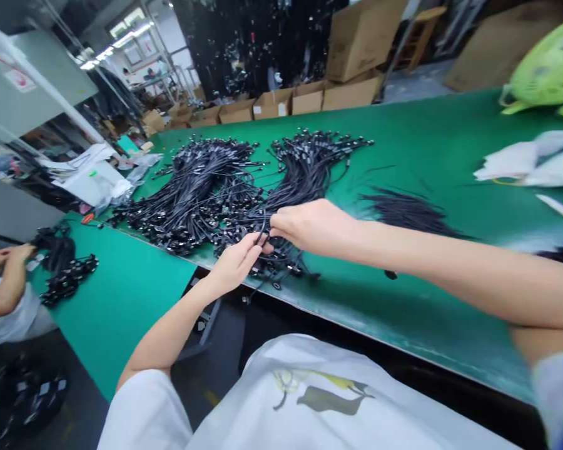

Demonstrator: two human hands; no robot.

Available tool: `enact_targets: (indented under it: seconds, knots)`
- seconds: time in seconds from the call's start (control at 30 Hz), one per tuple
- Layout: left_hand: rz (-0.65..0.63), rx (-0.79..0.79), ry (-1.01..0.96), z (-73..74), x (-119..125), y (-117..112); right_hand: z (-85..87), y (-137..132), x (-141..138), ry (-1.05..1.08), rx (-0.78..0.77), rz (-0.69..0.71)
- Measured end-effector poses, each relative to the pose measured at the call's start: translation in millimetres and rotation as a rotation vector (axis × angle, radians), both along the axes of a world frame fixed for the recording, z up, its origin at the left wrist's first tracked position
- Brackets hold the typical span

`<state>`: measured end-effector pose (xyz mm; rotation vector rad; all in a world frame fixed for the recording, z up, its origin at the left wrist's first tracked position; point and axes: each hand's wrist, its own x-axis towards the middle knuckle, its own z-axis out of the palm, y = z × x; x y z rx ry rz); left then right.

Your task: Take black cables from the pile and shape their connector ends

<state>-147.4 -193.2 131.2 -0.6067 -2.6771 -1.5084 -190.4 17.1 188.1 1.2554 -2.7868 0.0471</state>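
A thin black cable (264,224) is pinched between the fingers of my left hand (237,262) and my right hand (304,224), which nearly meet above the near edge of the green table. Part of the cable rises in a small loop at my fingertips; the exact grip is partly hidden. Just beyond my hands lies a bundle of black cables (304,172) with metal-tipped connectors. Left of it spreads a larger heap of similar cables (192,194). Beyond my right forearm is a fan of thin black strips (403,211), perhaps ties.
A co-worker's hands (16,255) are at a smaller cable pile (65,265) on the left table. Open cardboard boxes (272,103) line the green table's (431,137) far edge. White cloth-like items (530,159) and a green plush (548,69) lie right; a white box (94,181) stands left.
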Motion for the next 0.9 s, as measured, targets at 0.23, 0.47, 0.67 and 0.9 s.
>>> enact_targets:
  seconds: [0.23,0.47,0.67,0.9]
  knots:
    - [-0.281,0.302,-0.667,1.0,-5.6,15.3,-25.2,94.1,-30.8,-0.07,-0.198,-0.109]
    - [0.017,1.127,-0.63,27.3,-5.5,-5.6,-90.1,158.6,-22.2,-0.185,-0.529,-0.149]
    - [0.076,1.159,-0.687,25.7,-20.6,11.1,-91.9,151.2,10.7,0.219,-0.413,-0.174]
    - [0.096,1.264,-0.66,20.2,-29.0,22.3,-88.7,154.8,2.5,0.31,-0.425,-0.163]
